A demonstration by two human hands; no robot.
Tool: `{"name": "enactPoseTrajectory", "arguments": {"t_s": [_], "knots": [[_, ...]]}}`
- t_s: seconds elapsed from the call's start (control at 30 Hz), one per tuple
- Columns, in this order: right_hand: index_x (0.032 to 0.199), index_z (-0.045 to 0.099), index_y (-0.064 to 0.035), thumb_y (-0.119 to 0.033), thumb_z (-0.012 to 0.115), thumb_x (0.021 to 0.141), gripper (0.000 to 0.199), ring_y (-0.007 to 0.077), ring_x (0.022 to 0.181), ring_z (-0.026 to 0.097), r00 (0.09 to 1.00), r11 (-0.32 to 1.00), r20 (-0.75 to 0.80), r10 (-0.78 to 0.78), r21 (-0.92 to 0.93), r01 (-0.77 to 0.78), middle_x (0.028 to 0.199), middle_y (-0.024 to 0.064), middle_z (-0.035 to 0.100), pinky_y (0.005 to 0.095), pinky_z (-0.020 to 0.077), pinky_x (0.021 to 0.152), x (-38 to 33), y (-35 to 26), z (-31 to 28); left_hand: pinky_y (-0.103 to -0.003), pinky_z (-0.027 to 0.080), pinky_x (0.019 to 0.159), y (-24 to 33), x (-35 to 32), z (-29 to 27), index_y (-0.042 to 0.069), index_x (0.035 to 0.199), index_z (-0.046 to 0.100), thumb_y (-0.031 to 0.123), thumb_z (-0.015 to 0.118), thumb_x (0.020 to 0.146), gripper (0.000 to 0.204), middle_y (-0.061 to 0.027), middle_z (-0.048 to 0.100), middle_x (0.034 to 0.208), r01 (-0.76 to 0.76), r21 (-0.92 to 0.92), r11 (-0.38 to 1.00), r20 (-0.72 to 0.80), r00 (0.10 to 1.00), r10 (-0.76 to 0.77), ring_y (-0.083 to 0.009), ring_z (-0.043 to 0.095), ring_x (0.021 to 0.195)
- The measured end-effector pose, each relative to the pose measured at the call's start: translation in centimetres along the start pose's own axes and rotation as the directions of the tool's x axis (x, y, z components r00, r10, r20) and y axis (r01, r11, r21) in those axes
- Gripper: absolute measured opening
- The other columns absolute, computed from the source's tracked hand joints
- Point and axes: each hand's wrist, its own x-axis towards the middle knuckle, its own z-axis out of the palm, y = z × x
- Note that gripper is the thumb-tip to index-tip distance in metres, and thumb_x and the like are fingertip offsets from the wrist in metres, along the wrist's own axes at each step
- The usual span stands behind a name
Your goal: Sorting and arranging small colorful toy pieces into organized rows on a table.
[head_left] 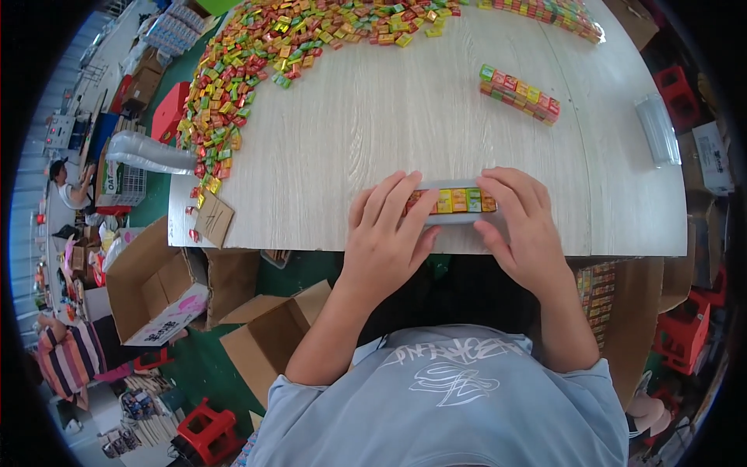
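At the near edge of the table lies a narrow grey tray (455,219) holding a row of small wrapped candies (459,200) in yellow, orange, green and red. My left hand (389,229) grips its left end, fingers bent over the far side and onto the candies, thumb at the near side. Around the right end, my right hand (525,226) is closed in the same way, fingertips on the last candy and thumb at the near wall. My hands hide both ends of the tray. Farther off to the right lies a stacked block of candies (520,95), apart from my hands.
A big heap of loose candies (233,86) spreads along the table's far left. More stacked candy blocks (545,15) lie at the far right, and clear plastic trays (658,131) at the right edge. Open cardboard boxes (272,331) and red stools (208,430) stand below.
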Motion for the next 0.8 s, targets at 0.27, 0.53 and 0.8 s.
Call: {"name": "enactPoseTrajectory", "arguments": {"t_s": [0.27, 0.53, 0.8], "knots": [[0.137, 0.060, -0.0069, -0.019, 0.076, 0.090, 0.051, 0.0368, 0.129, 0.054, 0.998, 0.999, 0.059, 0.011, 0.050, -0.014, 0.137, 0.0153, 0.060, 0.0455, 0.0412, 0.112, 1.8, 0.2, -0.4, -0.048, 0.039, 0.113, -0.7, 0.8, -0.8, 0.007, 0.141, 0.058, 0.029, 0.076, 0.091, 0.058, -0.0145, 0.058, 0.144, 0.040, -0.114, 0.993, -0.042, 0.998, -0.045, -0.0349, 0.054, 0.135], [0.123, 0.067, -0.0063, -0.019, 0.080, 0.088, 0.040, 0.0345, 0.117, 0.060, 0.993, 0.984, 0.120, 0.018, 0.176, -0.039, 0.121, 0.0128, 0.066, 0.0431, 0.0491, 0.102, 3.0, 0.7, -1.0, -0.046, 0.044, 0.109, -1.8, 0.8, -0.9, 0.004, 0.142, 0.056, 0.020, 0.080, 0.089, 0.061, -0.0185, 0.060, 0.136, 0.153, -0.337, 0.929, 0.100, 0.987, -0.127, -0.0388, 0.056, 0.127], [0.107, 0.071, -0.0088, -0.024, 0.079, 0.087, 0.026, 0.0301, 0.105, 0.065, 0.955, 0.973, 0.189, -0.229, 0.010, 0.232, 0.116, 0.0091, 0.068, 0.0427, 0.0508, 0.094, 3.9, 0.8, -1.9, -0.041, 0.046, 0.109, -2.5, 0.9, -1.5, 0.004, 0.146, 0.050, 0.014, 0.085, 0.084, 0.072, -0.0167, 0.058, 0.137, 0.254, -0.514, 0.819, 0.188, 0.965, -0.181, -0.0328, 0.058, 0.125]]}}
